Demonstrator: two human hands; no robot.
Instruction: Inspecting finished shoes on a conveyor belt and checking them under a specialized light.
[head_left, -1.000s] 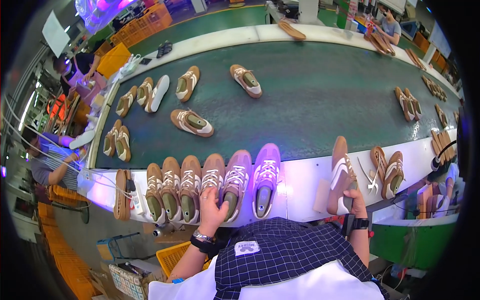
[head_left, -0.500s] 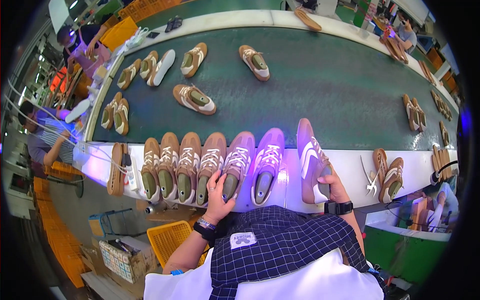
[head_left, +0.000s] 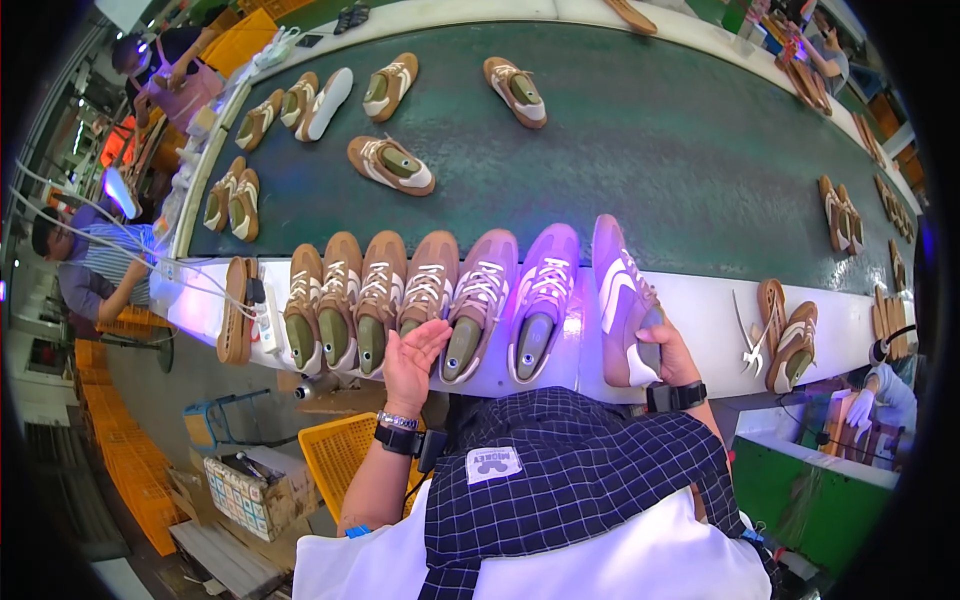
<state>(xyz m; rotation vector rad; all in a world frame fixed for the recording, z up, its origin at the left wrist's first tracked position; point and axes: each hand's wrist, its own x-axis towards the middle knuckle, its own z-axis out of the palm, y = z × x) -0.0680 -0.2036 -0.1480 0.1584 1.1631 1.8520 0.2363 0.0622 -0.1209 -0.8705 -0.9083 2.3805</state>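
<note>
At the near edge of the white ledge, my right hand (head_left: 677, 357) grips a brown sneaker (head_left: 622, 300) by its heel. White stripes show on the side of this shoe, which is turned partly on its side. My left hand (head_left: 410, 368) is open and holds nothing, palm turned up and fingers stretched. It is over the heel end of one sneaker (head_left: 428, 268) in a row, hiding that heel. Just right of its fingertips stands another sneaker (head_left: 484, 285). The rightmost sneaker of the row (head_left: 545, 285) lies between my hands. Green lasts fill the shoes' openings.
Beyond the ledge, a green conveyor belt (head_left: 640, 170) carries scattered sneakers. Pincers (head_left: 752, 350), a loose sole (head_left: 771, 310) and a sneaker (head_left: 796, 340) lie to the right. Loose soles (head_left: 236, 315) lie left of the row. A yellow basket (head_left: 340, 455) stands below. Co-workers sit around.
My left hand has let go of the sneaker heel and turned palm up, fingers now straight. My right hand keeps its hold on the sneaker. The whole view has shifted slightly.
</note>
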